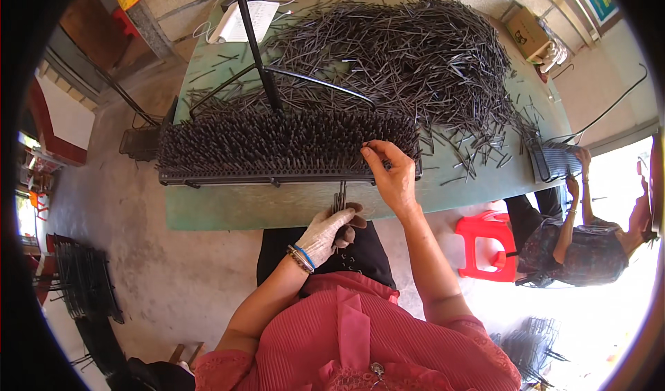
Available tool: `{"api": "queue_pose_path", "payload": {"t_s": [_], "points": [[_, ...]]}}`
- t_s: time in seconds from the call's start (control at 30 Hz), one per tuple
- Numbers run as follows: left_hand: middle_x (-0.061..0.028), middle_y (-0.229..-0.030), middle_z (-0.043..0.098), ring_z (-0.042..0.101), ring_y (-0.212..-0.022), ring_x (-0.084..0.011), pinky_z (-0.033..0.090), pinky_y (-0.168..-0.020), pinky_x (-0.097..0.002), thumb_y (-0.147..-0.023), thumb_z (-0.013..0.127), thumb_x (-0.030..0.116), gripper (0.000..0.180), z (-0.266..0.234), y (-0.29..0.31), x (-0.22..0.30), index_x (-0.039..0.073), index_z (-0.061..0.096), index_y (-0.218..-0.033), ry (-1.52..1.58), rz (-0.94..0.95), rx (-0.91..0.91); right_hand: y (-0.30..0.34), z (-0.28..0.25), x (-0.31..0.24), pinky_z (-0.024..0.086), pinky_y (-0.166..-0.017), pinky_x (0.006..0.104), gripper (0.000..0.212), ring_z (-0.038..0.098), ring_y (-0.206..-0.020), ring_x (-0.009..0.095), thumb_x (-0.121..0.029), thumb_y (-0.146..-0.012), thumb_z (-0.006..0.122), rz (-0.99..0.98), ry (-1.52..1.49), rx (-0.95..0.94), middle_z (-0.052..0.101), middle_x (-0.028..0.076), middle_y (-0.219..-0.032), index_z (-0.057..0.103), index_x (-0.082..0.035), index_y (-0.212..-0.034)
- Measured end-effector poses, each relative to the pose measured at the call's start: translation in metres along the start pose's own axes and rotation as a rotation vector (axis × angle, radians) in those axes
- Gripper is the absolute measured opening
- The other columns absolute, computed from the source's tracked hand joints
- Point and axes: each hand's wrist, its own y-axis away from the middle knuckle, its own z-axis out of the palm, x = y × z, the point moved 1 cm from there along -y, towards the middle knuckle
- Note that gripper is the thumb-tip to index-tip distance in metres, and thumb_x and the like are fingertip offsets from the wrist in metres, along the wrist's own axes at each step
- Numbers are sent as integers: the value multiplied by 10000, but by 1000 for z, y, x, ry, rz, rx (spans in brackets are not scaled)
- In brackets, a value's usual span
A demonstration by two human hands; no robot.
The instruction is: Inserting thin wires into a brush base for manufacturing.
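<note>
My left hand (pixel 324 233), in a pale glove with dark fingertips, is closed around a small bundle of thin dark sticks (pixel 340 198) pointing up, just off the table's front edge. My bare right hand (pixel 393 180) is at the front right of a long black rack (pixel 242 180), thumb and forefinger pinched together among the sticks there. Whatever lies between those fingertips is too small to make out. Many short dark sticks (pixel 277 141) stand packed upright in the rack, like bristles. A black post (pixel 255 45) with slanting braces rises behind it.
A large heap of loose dark sticks (pixel 429 58) covers the back of the green table (pixel 228 207). An open notebook (pixel 246 22) and white cable lie at the back left. At right, a person (pixel 578 249) handles a wire rack (pixel 554 161) beside a red stool (pixel 488 245).
</note>
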Motion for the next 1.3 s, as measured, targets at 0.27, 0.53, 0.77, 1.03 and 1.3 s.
{"api": "queue_pose_path", "payload": {"t_s": [0.27, 0.53, 0.77, 1.03, 1.3], "points": [[-59, -897, 652, 536, -593, -43, 399, -464, -178, -963, 523, 234, 318, -1, 1, -1, 10, 553, -1187, -3, 8, -4, 9, 9, 4, 512, -692, 291, 177, 652, -744, 187, -58, -838, 703, -69, 72, 114, 687, 121, -868, 678, 4, -1002], [-63, -901, 656, 539, -614, -54, 388, -487, -177, -966, 535, 223, 292, -1, 2, -3, 31, 566, -1184, 14, -12, -10, 8, 16, 1, 536, -730, 333, 232, 659, -809, 257, -12, -805, 709, -382, 277, 24, 682, 122, -905, 687, -22, -1037], [-49, -911, 653, 539, -626, -34, 419, -495, -174, -969, 504, 223, 305, -3, 1, -4, 12, 542, -1186, -38, -6, -14, 5, 13, 5, 526, -730, 346, 225, 636, -844, 286, -2, -806, 695, -529, 332, -79, 654, 128, -953, 694, -20, -1031], [-83, -965, 654, 581, -688, -89, 460, -568, -221, -979, 522, 242, 312, 3, 1, -2, 18, 559, -1194, 140, -23, -46, 7, 11, 6, 478, -717, 359, 228, 594, -798, 268, -31, -797, 704, -522, 425, 26, 620, 104, -909, 681, -14, -1024], [-53, -931, 638, 533, -659, -52, 408, -524, -178, -988, 493, 311, 339, 1, 6, 4, 55, 566, -1198, 109, -52, -133, 12, 12, 9, 452, -691, 358, 218, 565, -755, 253, -38, -796, 702, -575, 508, 101, 588, 82, -878, 673, -19, -1012]]}}
